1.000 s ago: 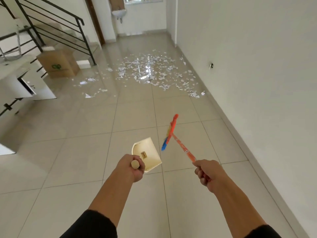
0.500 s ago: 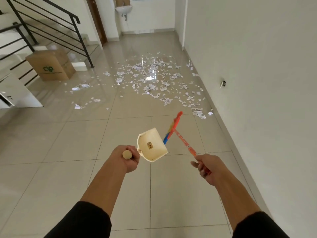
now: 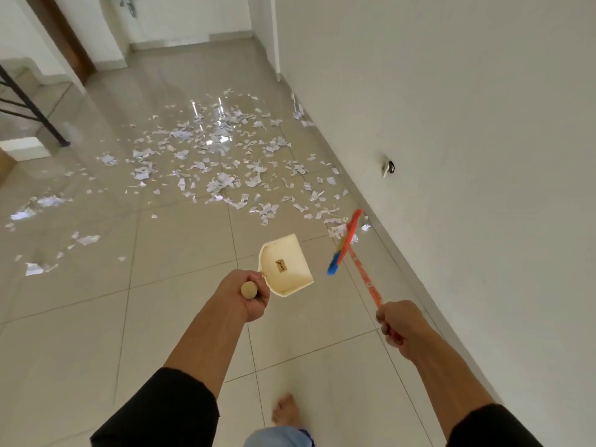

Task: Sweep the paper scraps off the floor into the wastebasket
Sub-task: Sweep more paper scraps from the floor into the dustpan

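White paper scraps (image 3: 222, 162) lie scattered over the glossy tiled floor ahead, thickest at the middle and reaching the right wall. My left hand (image 3: 248, 293) grips the handle of a cream dustpan (image 3: 285, 264), held above the floor with its mouth facing away. My right hand (image 3: 398, 324) holds the orange handle of a small broom (image 3: 346, 243) with red, yellow and blue bristles; its head hangs over the nearest scraps by the wall. No wastebasket is in view.
A white wall (image 3: 467, 156) runs along the right with a socket (image 3: 388, 167) low on it. A black stair railing (image 3: 29, 104) and steps stand at the far left. More scraps (image 3: 48, 201) lie at the left. My bare foot (image 3: 287, 411) is below.
I have walked forward, so the scraps are much nearer. The cardboard box and the white cabinet at the left have left the view. Both hands keep their tools.
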`<state>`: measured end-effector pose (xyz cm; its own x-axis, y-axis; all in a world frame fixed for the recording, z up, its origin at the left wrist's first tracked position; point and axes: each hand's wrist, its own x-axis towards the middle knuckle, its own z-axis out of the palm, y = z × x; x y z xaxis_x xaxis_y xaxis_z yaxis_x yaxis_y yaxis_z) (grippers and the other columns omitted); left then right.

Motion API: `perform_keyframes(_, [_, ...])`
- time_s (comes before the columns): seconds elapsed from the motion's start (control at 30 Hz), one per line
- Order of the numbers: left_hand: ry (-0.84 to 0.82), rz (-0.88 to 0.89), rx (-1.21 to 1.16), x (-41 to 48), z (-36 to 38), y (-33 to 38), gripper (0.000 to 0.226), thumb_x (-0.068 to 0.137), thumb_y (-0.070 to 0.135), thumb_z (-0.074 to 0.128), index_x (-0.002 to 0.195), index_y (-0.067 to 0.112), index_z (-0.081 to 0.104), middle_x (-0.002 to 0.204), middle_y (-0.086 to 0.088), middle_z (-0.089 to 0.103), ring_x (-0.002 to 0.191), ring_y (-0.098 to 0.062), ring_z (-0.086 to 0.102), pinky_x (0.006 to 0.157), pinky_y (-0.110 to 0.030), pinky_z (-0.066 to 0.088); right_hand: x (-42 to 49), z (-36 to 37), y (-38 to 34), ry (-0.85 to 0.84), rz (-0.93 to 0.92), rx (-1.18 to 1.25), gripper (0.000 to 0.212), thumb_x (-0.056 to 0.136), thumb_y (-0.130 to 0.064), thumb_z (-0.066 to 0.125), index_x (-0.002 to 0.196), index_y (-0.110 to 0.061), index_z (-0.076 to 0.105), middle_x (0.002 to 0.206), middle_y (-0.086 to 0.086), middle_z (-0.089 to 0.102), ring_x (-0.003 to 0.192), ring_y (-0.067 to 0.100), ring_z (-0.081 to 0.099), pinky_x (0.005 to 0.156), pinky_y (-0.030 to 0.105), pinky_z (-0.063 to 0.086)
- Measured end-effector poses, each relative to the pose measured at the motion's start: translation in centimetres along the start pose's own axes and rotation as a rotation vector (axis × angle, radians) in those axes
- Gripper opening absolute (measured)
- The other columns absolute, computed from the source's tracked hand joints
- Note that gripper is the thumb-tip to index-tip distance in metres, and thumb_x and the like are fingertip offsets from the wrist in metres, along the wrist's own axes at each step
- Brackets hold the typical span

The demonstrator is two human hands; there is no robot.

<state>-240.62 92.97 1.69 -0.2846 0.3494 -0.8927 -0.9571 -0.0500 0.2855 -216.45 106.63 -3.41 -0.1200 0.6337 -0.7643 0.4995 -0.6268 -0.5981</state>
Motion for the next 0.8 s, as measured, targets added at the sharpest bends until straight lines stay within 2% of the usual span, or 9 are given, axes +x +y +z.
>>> perform_keyframes(0.07, [0.012,-0.022,0.094,2.1,4.0,3.0,0.014,0.096,-0.004,0.045,0.086,0.001,0.053,0.042,-0.011,0.049,0.028,-0.006,0.04,0.029,-0.015,0.039,2.8,1.1,-3.1,0.115,0.008,-0.056,0.013,0.088,0.005,0.045,0.094,0.004,0.056,0.068,0.013,0.053,0.047,0.015,0.046,0.038,0.02,0.032])
perform_keyframes(0.13, [-0.001,-0.043,0.136,3.6,6.6,5.2,0.014,0.096,-0.005,0.045,0.086,0.002,0.053,0.043,-0.009,0.049,0.029,-0.006,0.04,0.029,-0.015,0.04,4.7,2.0,-5.3,0.157,0.01,-0.129,0.011,0.09,0.001,0.044,0.093,0.0,0.055,0.074,0.013,0.058,0.052,0.018,0.052,0.041,0.023,0.035])
perform_keyframes(0.27, [0.014,-0.057,0.139,7.7,11.2,10.0,0.015,0.096,-0.004,0.048,0.084,0.003,0.052,0.043,-0.006,0.046,0.028,-0.006,0.04,0.028,-0.016,0.038,11.1,3.2,-11.3,0.242,-0.001,-0.218,0.011,0.096,-0.009,0.047,0.095,-0.002,0.055,0.064,0.011,0.06,0.05,0.019,0.054,0.04,0.021,0.035])
perform_keyframes(0.37, [0.023,-0.067,0.14,11.7,13.8,13.4,0.015,0.095,-0.004,0.05,0.082,0.003,0.052,0.047,-0.003,0.043,0.029,-0.007,0.041,0.028,-0.016,0.038,16.9,3.9,-17.0,0.195,0.059,-0.199,0.01,0.1,-0.006,0.044,0.093,-0.003,0.05,0.061,0.011,0.05,0.048,0.016,0.042,0.031,0.013,0.027])
perform_keyframes(0.43, [0.033,-0.069,0.168,14.0,15.5,15.6,0.014,0.095,-0.004,0.05,0.083,0.004,0.052,0.049,-0.002,0.043,0.029,-0.007,0.042,0.028,-0.016,0.038,20.7,4.6,-20.8,0.16,0.095,-0.174,0.022,0.099,-0.002,0.041,0.078,-0.005,0.047,0.059,0.01,0.044,0.048,0.015,0.036,0.035,0.018,0.028])
perform_keyframes(0.5, [0.063,-0.068,0.182,16.1,17.4,17.6,0.01,0.095,-0.003,0.05,0.088,0.003,0.053,0.049,-0.001,0.044,0.029,-0.006,0.042,0.028,-0.016,0.038,24.4,6.2,-24.6,0.135,0.116,-0.179,0.026,0.096,0.0,0.039,0.072,-0.007,0.045,0.058,0.008,0.044,0.046,0.013,0.036,0.033,0.017,0.028])
perform_keyframes(0.6, [0.108,-0.053,0.227,18.9,21.5,21.3,0.007,0.095,-0.003,0.049,0.096,0.002,0.055,0.05,-0.001,0.045,0.03,-0.006,0.043,0.029,-0.016,0.038,29.6,10.1,-30.8,0.059,0.135,-0.177,0.019,0.094,0.001,0.041,0.079,-0.005,0.05,0.059,0.007,0.046,0.043,0.011,0.036,0.028,0.015,0.027])
perform_keyframes(0.7, [0.146,-0.032,0.221,21.2,25.7,24.3,0.009,0.095,-0.003,0.047,0.095,0.004,0.053,0.047,-0.001,0.045,0.03,-0.005,0.043,0.029,-0.016,0.038,32.0,12.9,-36.1,-0.011,0.084,-0.233,0.02,0.099,-0.014,0.05,0.081,-0.006,0.054,0.057,0.006,0.047,0.044,0.012,0.037,0.035,0.018,0.03])
perform_keyframes(0.8, [0.127,-0.029,0.2,22.6,29.0,27.1,0.011,0.095,-0.003,0.046,0.09,0.005,0.052,0.045,0.0,0.045,0.03,-0.004,0.042,0.029,-0.016,0.038,32.6,13.0,-40.1,-0.045,0.041,-0.302,0.018,0.093,-0.003,0.048,0.079,-0.004,0.059,0.056,0.007,0.047,0.046,0.013,0.035,0.04,0.021,0.026])
